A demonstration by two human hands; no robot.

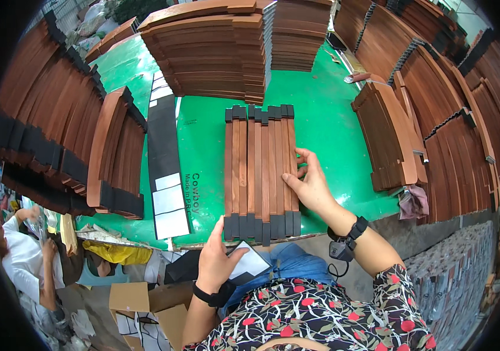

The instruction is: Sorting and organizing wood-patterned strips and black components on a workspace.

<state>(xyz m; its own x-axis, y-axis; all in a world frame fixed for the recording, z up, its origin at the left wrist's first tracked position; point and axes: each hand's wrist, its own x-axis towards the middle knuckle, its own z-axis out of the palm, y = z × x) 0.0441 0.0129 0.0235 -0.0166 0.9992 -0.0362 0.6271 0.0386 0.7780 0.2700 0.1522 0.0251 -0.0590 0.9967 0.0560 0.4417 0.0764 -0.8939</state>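
Note:
A row of narrow reddish-brown wooden slats (262,169) stands on edge in front of me, black at both ends. My right hand (311,182) grips the right side of this row, thumb on the top edges and fingers bent round the outer slat. At the near left corner, my left hand (218,257) is open, with straight fingers beside the black slat ends (250,227) and the thumb spread away. A white card with a black border (251,262) shows by the left thumb, below the table edge. Whether the left hand touches it I cannot tell.
The green tabletop (332,123) carries a tall stack of brown boards (209,58) at the back. More stand at left (115,152) and right (384,137). A black strip with white labels (165,158) lies left. A person (24,251) and an open carton (130,297) are lower left.

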